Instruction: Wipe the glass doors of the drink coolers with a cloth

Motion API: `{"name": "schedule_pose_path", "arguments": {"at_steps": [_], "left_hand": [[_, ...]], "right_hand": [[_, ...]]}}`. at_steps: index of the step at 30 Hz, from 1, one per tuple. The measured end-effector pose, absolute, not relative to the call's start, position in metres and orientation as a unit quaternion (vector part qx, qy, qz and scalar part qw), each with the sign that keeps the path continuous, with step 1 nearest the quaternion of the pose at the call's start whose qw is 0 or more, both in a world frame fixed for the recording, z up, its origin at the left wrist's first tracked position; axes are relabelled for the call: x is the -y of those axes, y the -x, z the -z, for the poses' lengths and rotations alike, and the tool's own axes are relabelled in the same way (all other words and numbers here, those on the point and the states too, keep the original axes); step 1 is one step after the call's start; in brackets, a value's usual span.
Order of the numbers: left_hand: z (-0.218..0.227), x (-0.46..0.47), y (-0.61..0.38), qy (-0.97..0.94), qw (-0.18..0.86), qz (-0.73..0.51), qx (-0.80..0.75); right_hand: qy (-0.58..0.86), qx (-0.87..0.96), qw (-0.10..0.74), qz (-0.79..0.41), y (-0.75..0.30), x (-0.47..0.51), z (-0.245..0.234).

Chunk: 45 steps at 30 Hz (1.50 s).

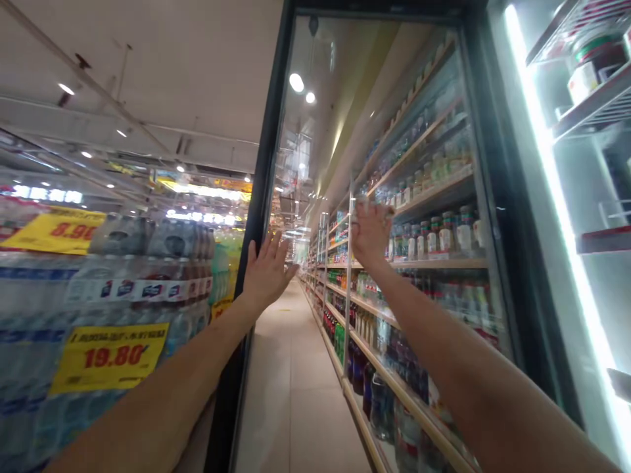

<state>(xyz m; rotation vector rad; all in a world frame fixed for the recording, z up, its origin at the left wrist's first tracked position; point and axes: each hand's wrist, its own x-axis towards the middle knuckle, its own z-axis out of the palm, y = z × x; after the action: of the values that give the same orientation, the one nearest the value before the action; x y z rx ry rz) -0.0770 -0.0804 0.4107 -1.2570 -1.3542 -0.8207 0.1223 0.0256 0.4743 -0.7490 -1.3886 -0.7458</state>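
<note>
A tall glass door [315, 151] with a dark frame stands in front of me, both my arms stretched toward it. My left hand [269, 272] is open at the door's left frame edge, palm toward the glass and fingers spread. Higher up and further right, my right hand [372, 233] is at the glass. Its fingers are blurred and seem bent; whether they hold anything does not show. Bright spots of light appear on the upper pane. Shelves of bottles and jars [438, 240] show in the glass beyond the right hand.
On the right is a lit cooler interior with wire shelves [591, 118], a dark jar [596, 62] and a bright light strip [552, 164]. Wrapped packs of bottles [142, 289] are stacked at the left, with yellow price signs [111, 358]. A tiled floor [290, 394] shows in the pane.
</note>
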Motion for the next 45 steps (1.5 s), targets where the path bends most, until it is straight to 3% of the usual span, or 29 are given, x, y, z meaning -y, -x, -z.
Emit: {"name": "schedule_pose_path", "arguments": {"at_steps": [5, 11, 17, 19, 21, 25, 27, 31, 37, 39, 43, 45], "left_hand": [[-0.410, 0.092, 0.092, 0.503, 0.536, 0.375, 0.564], [-0.403, 0.102, 0.109, 0.491, 0.524, 0.380, 0.583], [-0.388, 0.115, 0.125, 0.498, 0.520, 0.385, 0.578], [-0.384, 0.117, 0.130, 0.500, 0.525, 0.376, 0.577], [-0.382, 0.117, 0.131, 0.495, 0.522, 0.381, 0.581], [-0.377, 0.113, 0.117, 0.497, 0.513, 0.397, 0.577], [-0.372, 0.109, 0.107, 0.517, 0.516, 0.390, 0.561], [-0.361, 0.101, 0.087, 0.570, 0.513, 0.354, 0.536], [-0.355, 0.080, 0.055, 0.590, 0.488, 0.355, 0.537], [-0.351, 0.073, 0.045, 0.594, 0.479, 0.355, 0.541], [-0.340, 0.064, 0.034, 0.606, 0.474, 0.332, 0.545], [-0.335, 0.059, 0.028, 0.608, 0.478, 0.323, 0.545]], "right_hand": [[0.150, 0.786, 0.439, 0.409, -0.054, 0.009, -0.466], [0.252, 0.752, 0.489, 0.362, -0.037, 0.019, -0.486], [0.017, 0.858, 0.291, 0.423, -0.047, 0.021, -0.375], [-0.052, 0.868, 0.232, 0.435, -0.055, 0.017, -0.360], [-0.014, 0.856, 0.284, 0.433, -0.062, 0.013, -0.375], [0.206, 0.758, 0.492, 0.375, -0.073, 0.009, -0.420], [0.203, 0.760, 0.482, 0.387, -0.082, 0.007, -0.412], [0.062, 0.806, 0.355, 0.469, -0.115, -0.003, -0.376], [0.294, 0.664, 0.561, 0.397, -0.162, -0.025, -0.422], [0.269, 0.688, 0.529, 0.418, -0.171, -0.026, -0.408], [0.124, 0.773, 0.382, 0.492, -0.189, -0.024, -0.348], [0.136, 0.764, 0.393, 0.493, -0.197, -0.027, -0.346]]}}
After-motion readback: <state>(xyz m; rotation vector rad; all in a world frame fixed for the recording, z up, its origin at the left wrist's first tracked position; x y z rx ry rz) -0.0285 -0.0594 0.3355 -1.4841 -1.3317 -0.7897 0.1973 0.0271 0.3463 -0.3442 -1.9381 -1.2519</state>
